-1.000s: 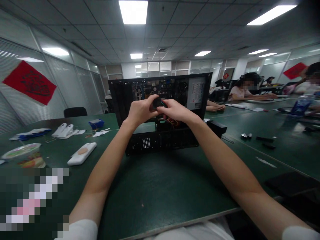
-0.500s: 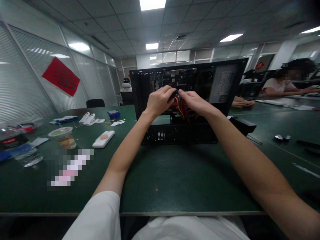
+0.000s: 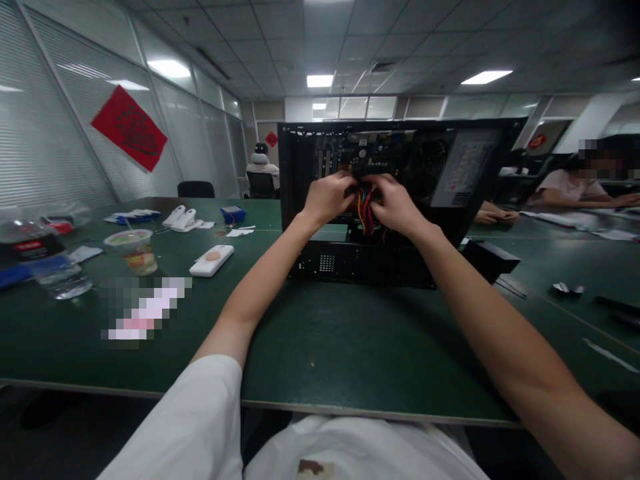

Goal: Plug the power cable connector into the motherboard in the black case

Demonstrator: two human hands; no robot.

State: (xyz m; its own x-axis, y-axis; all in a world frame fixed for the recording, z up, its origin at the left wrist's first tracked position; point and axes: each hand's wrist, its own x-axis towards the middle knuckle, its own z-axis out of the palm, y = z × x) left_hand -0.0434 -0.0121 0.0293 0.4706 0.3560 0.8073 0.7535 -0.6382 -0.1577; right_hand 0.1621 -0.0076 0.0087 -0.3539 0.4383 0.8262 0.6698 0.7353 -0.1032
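Both hands reaching forward into an open black computer case (image 3: 400,200), standing on a dark green tabletop (image 3: 350,347) with its open side facing the camera. Left hand (image 3: 327,199) curled, fingers closed on the top of a bundle of coloured wires (image 3: 366,212), red, yellow and black, in the middle of the case. Right hand (image 3: 397,205) clenched on the same bundle from the other side, fingertips almost meeting those of the left. Exact connector under the fingers hidden. Bundle hanging down between the two hands, in front of the blue motherboard (image 3: 370,148). Grey power supply (image 3: 463,175) with a label in the case's upper right, a round fan (image 3: 429,160) just beside it.

On the tabletop to the left, well apart from the case: a white oblong device (image 3: 211,260), a plastic cup (image 3: 131,250) with a lid, a water bottle (image 3: 45,263) lying on its side, a small blue box (image 3: 233,214). Red paper decoration (image 3: 129,128) on the glass wall. Another person (image 3: 580,187) seated at the far right, forearms on the tabletop.
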